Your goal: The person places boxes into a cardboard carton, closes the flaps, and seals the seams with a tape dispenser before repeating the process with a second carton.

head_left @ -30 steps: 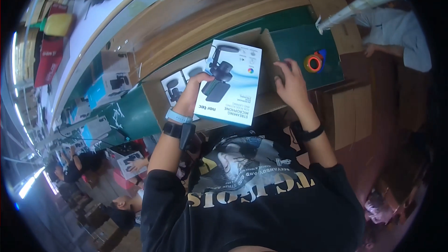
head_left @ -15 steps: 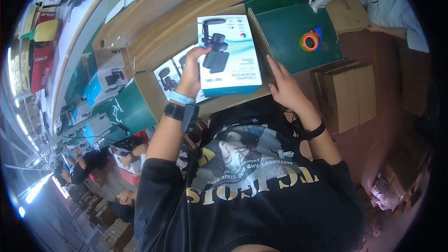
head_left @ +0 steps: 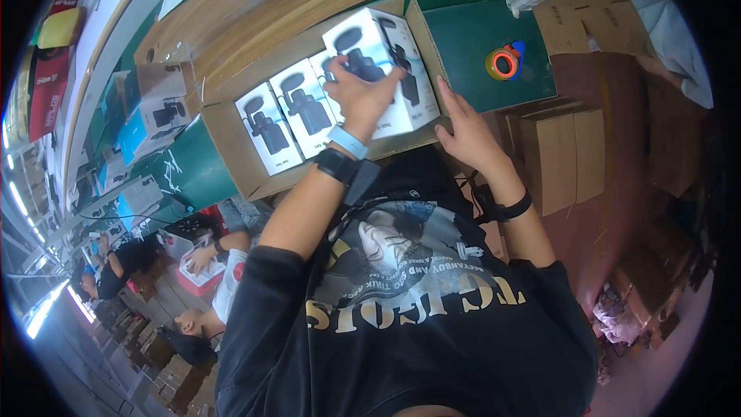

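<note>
A white box printed with a black microphone stands slightly tilted at the right end of an open brown carton. My left hand spans this box, fingers at one edge and thumb at the other. To its left, two similar microphone boxes stand side by side in the carton, one at the far left and one in the middle. At the carton's right wall, my right hand is open, its fingers stretched along the outside of the cardboard.
An orange-and-blue tape roll lies on the green bench top to the right. Closed brown cartons stand beyond the bench. More product boxes are on the left, and other people work at the lower left.
The microphone box has gone down into the carton and turned, now showing another face. My left hand has shifted right with it; my right hand stays by the carton wall.
</note>
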A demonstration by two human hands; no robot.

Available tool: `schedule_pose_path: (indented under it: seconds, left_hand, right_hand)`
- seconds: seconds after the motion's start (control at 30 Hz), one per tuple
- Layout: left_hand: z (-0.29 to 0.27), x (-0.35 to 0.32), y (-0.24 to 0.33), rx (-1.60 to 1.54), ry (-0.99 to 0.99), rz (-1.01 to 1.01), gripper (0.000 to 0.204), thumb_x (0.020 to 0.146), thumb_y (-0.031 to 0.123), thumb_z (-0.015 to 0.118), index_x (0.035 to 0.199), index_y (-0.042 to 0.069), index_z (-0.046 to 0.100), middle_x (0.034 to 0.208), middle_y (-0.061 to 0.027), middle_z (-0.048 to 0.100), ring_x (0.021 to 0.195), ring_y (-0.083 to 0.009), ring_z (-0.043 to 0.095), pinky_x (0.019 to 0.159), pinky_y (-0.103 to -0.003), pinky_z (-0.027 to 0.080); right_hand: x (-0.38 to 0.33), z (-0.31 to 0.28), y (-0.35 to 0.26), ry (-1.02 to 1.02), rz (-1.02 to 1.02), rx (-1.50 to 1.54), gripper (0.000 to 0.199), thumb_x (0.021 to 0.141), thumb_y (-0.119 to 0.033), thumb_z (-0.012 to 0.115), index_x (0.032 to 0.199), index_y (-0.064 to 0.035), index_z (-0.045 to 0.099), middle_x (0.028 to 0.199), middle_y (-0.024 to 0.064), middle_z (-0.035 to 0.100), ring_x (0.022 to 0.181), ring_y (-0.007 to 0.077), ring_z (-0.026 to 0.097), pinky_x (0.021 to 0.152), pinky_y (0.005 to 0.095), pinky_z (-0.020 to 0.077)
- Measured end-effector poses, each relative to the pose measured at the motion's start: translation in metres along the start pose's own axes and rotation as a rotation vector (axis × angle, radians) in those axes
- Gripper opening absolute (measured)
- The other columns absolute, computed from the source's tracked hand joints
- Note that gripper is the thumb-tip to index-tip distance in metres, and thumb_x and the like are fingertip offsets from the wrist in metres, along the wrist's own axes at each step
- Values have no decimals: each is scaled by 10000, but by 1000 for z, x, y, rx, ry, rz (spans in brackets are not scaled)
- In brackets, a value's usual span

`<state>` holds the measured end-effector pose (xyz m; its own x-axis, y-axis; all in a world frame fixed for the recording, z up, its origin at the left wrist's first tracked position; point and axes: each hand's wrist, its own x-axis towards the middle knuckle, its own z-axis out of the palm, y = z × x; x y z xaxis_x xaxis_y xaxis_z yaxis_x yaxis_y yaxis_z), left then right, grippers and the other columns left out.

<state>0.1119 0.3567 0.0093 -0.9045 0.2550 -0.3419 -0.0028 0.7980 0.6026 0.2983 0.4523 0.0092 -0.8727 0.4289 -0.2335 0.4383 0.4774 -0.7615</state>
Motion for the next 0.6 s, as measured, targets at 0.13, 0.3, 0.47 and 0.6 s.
schedule_pose_path:
  seconds: [0.13,0.3,0.47,0.6]
  left_hand:
    - [-41,33,4,-611,-363,-177,1022,704,314,878,1444,40,229,1294,-269,497,1079,-338,629,888,-403,560]
    - [-62,44,13,-639,-471,-200,1011,750,268,843,1476,24,182,1210,-246,600,1008,-293,683,829,-360,591]
    - [-75,42,29,-660,-533,-198,1028,783,273,816,1494,1,126,1166,-246,625,985,-299,699,817,-375,598]
    - [-80,48,28,-595,-575,-196,1030,800,305,796,1500,-7,108,1156,-254,631,956,-308,714,801,-377,603]
  right_hand:
    - [-3,3,3,70,-24,-80,844,801,-46,698,1554,-66,316,1487,259,429,1378,443,423,1147,455,378]
    - [-4,-3,-15,279,-213,-242,788,746,-49,727,1475,-68,427,1394,230,471,1292,425,458,1082,485,402]
    - [-5,7,-32,287,-209,-162,851,693,-76,765,1476,-82,433,1261,205,520,1151,385,508,1000,464,397]
    - [-1,3,-39,182,-135,-76,963,654,-83,778,1523,-91,364,1135,193,579,1055,356,558,967,429,372]
